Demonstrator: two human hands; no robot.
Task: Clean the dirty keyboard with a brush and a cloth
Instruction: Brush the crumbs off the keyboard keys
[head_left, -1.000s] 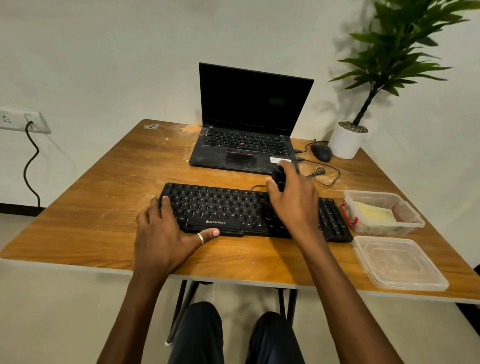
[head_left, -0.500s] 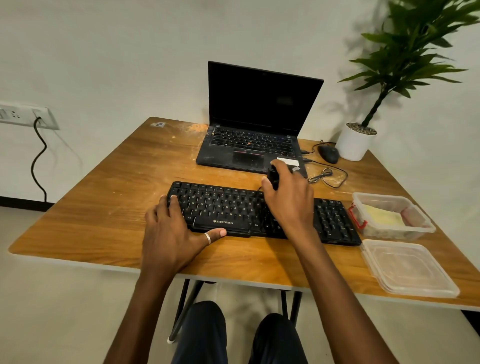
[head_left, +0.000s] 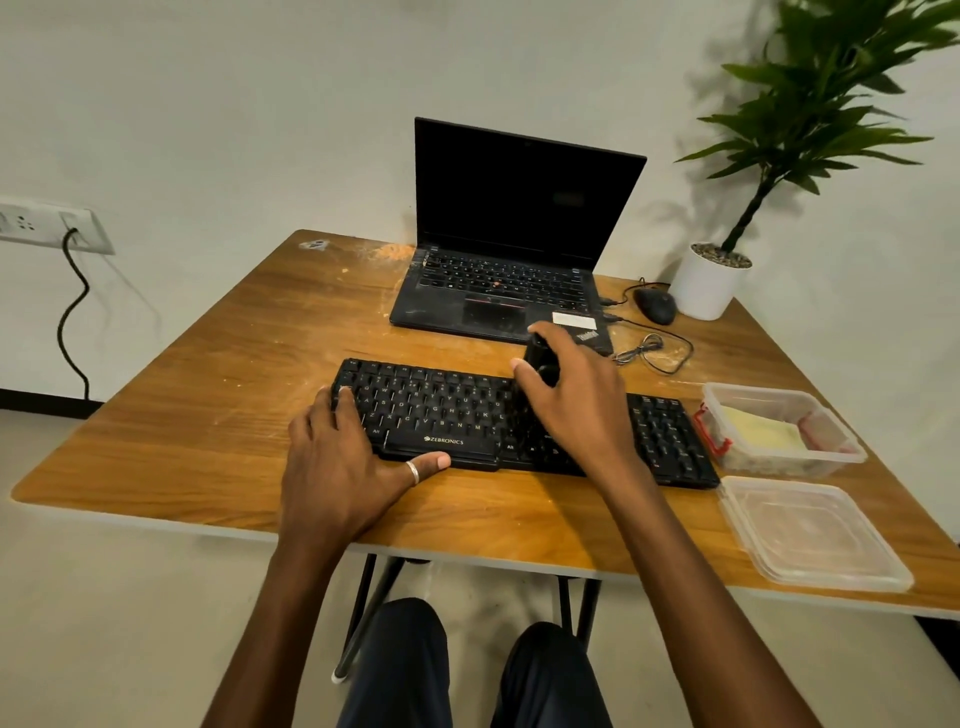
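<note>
Brushing stage, under way by the look of it. Right hand (head_left: 576, 400): fingers curled round a black brush (head_left: 537, 361), its bristles hidden beneath them, over the keyboard (head_left: 441, 410)'s middle keys. Left hand (head_left: 337, 467): fingers flat on the left-end keys. Yellow cloth (head_left: 758, 434), apparently unused, in tub (head_left: 831, 457) well right of the fingers; wiping remains.

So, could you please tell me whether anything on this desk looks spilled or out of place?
Yes: pale dust is scattered over the table beside the back left corner of the laptop, whose palm rest looks smeared with it too. Nothing else stands out.
</note>
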